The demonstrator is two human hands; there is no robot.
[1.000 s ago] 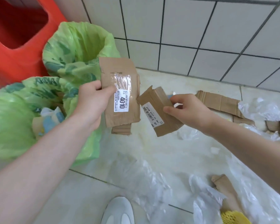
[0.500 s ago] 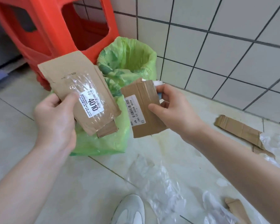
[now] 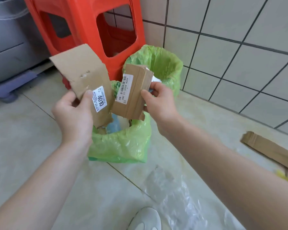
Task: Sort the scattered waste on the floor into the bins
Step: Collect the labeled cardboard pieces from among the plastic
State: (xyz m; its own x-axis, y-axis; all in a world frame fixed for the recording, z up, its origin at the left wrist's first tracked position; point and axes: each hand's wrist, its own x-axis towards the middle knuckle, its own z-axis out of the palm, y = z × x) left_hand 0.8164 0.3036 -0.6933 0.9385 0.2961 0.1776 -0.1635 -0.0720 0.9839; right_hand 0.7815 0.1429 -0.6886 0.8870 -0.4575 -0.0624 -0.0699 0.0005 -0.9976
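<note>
My left hand [image 3: 73,113] grips a torn brown cardboard piece with a "4010" label [image 3: 83,75]. My right hand [image 3: 158,103] holds a smaller cardboard piece with a barcode label [image 3: 133,93]. Both pieces hang over the near green-bagged bin [image 3: 121,145], which holds paper and a blue-and-white item. A second green-bagged bin [image 3: 163,63] stands behind it against the tiled wall. More waste lies on the floor: a cardboard strip [image 3: 269,150] at the right and clear plastic film [image 3: 173,191] in front of me.
A red plastic stool [image 3: 83,27] stands behind the bins at the left. A grey appliance [image 3: 8,44] on a wheeled base fills the far left. The tiled wall [image 3: 239,47] runs along the back. My white shoe [image 3: 145,219] is at the bottom edge.
My view has swung left and both hands have carried their cardboard pieces from the floor litter to above the near green bin. The two pieces are now close together.
</note>
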